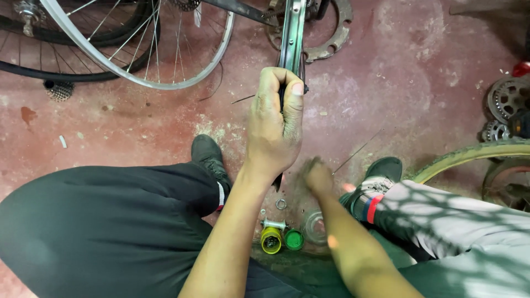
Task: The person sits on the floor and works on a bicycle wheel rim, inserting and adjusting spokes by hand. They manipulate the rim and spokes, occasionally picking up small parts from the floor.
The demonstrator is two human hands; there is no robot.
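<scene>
A wheel rim (291,38), stood edge-on, is gripped at its near edge by the closed fingers of the left hand (274,124). Below that hand, a yellow cap (270,241) and a green cap (293,240) are seen on the floor (386,83). Just right of the left hand, the right hand (319,175) is blurred, so its fingers' state cannot be told.

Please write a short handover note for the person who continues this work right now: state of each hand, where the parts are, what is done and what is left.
Left hand: fingers closed around the rim of the upright silver metal bicycle wheel, seen edge-on and standing on the red concrete floor.
Right hand: blurred, low beside the wheel's bottom; whether it holds anything cannot be told.
Parts on the floor between the feet: small yellow cylindrical pot, round green lid, short silver metal hub part, small metal nut.
Done: wheel is off any bicycle, small parts laid out.
Left: loose parts not fitted yet.
</scene>
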